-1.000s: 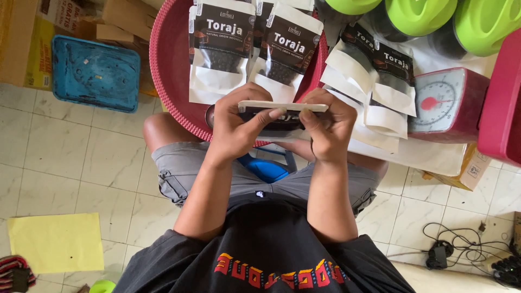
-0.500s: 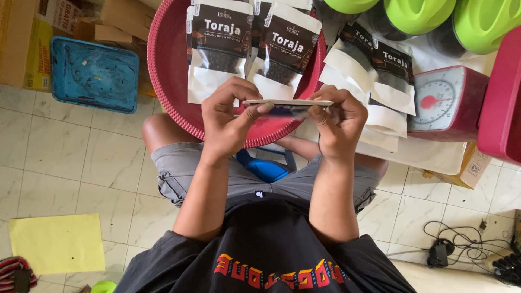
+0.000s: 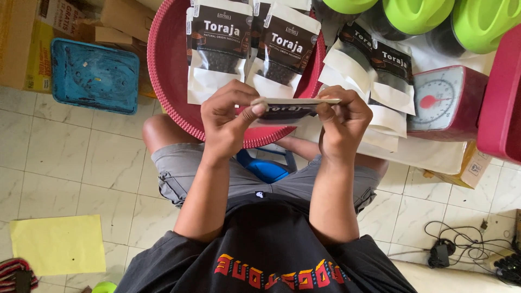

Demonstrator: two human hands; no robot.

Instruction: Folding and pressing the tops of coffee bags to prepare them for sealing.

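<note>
Both hands pinch one flat pouch (image 3: 287, 108) up in the air. The left hand (image 3: 228, 122) is closed on its left end, with the thumb on top. The right hand (image 3: 342, 122) is closed on its right end. The pouch is dark in front with a white top edge, and its long side runs from left to right between the two hands. It sits right in the middle, so neither hand is nearer to it. It floats just above the near rim of a big red basin (image 3: 168, 70). Inside the basin lie more pouches (image 3: 220, 51) of the same kind, dark on top and white below. More of them (image 3: 380, 81) lie to the right, on a white surface (image 3: 434, 154). Beside those stands a red kitchen scale (image 3: 445, 100). Green lids (image 3: 418, 13) sit far behind. A blue tray (image 3: 95, 76) lies on the floor to the left
</note>
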